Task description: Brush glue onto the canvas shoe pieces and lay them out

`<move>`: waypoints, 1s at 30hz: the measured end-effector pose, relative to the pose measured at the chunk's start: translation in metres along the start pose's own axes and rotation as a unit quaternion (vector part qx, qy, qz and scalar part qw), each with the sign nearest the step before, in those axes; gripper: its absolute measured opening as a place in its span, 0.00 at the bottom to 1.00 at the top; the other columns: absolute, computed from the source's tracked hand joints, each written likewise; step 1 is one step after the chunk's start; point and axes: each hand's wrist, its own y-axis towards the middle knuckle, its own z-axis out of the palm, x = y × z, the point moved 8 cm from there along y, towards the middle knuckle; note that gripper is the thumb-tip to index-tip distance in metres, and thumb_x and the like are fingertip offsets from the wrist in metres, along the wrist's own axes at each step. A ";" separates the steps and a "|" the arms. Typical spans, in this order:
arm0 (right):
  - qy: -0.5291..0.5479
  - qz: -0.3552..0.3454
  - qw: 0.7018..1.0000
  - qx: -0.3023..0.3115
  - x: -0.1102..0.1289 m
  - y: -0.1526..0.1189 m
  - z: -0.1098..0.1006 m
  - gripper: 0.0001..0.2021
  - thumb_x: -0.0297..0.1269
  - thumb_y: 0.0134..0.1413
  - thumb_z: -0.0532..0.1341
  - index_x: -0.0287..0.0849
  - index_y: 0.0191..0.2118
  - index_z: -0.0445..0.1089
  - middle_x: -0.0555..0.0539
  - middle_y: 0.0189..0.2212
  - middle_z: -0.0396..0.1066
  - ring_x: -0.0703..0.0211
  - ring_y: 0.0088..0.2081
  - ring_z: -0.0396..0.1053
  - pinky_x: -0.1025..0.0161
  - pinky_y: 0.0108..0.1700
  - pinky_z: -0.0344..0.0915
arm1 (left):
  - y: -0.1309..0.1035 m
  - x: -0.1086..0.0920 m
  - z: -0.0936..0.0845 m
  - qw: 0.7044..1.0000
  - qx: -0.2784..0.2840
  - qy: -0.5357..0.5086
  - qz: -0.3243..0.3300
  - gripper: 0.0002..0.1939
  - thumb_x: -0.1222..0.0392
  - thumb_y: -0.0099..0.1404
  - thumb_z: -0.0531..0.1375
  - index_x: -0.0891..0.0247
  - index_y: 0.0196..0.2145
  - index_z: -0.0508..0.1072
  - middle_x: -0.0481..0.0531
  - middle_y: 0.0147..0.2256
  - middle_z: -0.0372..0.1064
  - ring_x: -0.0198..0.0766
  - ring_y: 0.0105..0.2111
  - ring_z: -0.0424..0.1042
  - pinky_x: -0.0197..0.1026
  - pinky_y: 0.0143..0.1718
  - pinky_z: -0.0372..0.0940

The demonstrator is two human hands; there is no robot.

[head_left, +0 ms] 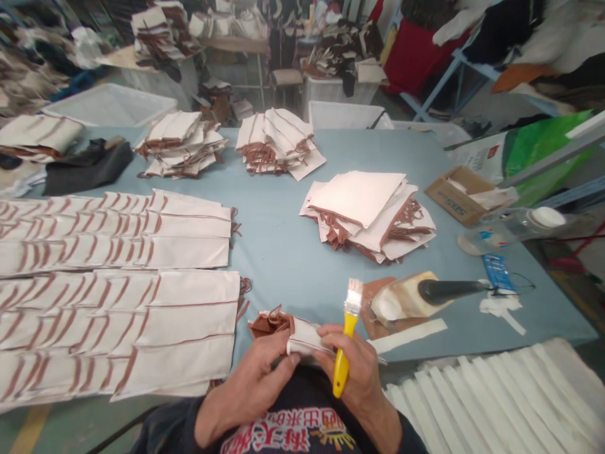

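At the table's near edge, my left hand [262, 372] grips the left part of a white fabric piece [305, 334] with brown trim. My right hand [352, 366] pinches the right end of that piece and also holds a yellow-handled brush [350, 325], bristles pointing up. Brown cords show at the piece's left end. To the right of my right hand, a black-handled tool [444, 290] and a pale container [390, 306] rest on a brown board. A white strip [409, 335] lies just below them.
Overlapping white pieces [189, 302] cover the table's left side. Stacks of similar pieces [359, 195] stand farther back. At right are a cardboard box [466, 195], a clear bottle [510, 230] and a blue packet [498, 272]. White strips [491, 397] lie at lower right.
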 end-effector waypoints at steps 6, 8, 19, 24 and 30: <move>0.014 0.047 0.996 -0.076 -0.009 0.008 -0.022 0.03 0.37 0.72 0.64 0.46 0.46 0.70 0.43 0.39 0.84 0.54 0.36 0.84 0.62 0.34 0.80 | 0.007 -0.030 -0.006 0.998 0.032 0.014 0.047 0.17 0.58 0.80 0.55 0.61 0.56 0.82 0.65 0.62 0.77 0.52 0.65 0.72 0.53 0.71 0.64; 0.022 0.052 0.995 -0.082 -0.010 0.013 -0.022 0.02 0.34 0.72 0.63 0.46 0.47 0.70 0.44 0.39 0.84 0.55 0.38 0.84 0.63 0.35 0.80 | 0.013 -0.025 -0.010 0.999 0.019 0.006 0.029 0.17 0.56 0.80 0.55 0.62 0.54 0.82 0.65 0.59 0.79 0.52 0.60 0.76 0.52 0.67 0.67; 0.208 0.202 0.948 -0.128 -0.009 0.034 -0.058 0.28 0.63 0.77 0.50 0.46 0.53 0.77 0.55 0.18 0.67 0.63 0.15 0.60 0.67 0.17 0.58 | 0.028 0.007 -0.030 0.977 -0.058 -0.156 -0.131 0.18 0.46 0.70 0.63 0.65 0.41 0.81 0.52 0.35 0.77 0.41 0.34 0.71 0.40 0.38 0.67; 0.201 0.183 0.951 -0.145 0.002 0.065 -0.079 0.24 0.55 0.78 0.54 0.46 0.37 0.78 0.53 0.17 0.62 0.63 0.13 0.58 0.66 0.15 0.54 | 0.028 0.006 -0.028 0.956 -0.019 -0.243 -0.166 0.18 0.45 0.66 0.66 0.64 0.39 0.78 0.50 0.33 0.73 0.37 0.31 0.67 0.36 0.32 0.62; 0.259 0.156 0.950 -0.083 0.016 0.092 -0.069 0.18 0.51 0.75 0.61 0.45 0.36 0.77 0.56 0.16 0.61 0.65 0.14 0.58 0.68 0.15 0.56 | 0.040 -0.020 -0.027 0.965 0.037 -0.226 -0.127 0.11 0.56 0.61 0.62 0.64 0.38 0.78 0.50 0.35 0.73 0.37 0.33 0.66 0.37 0.35 0.63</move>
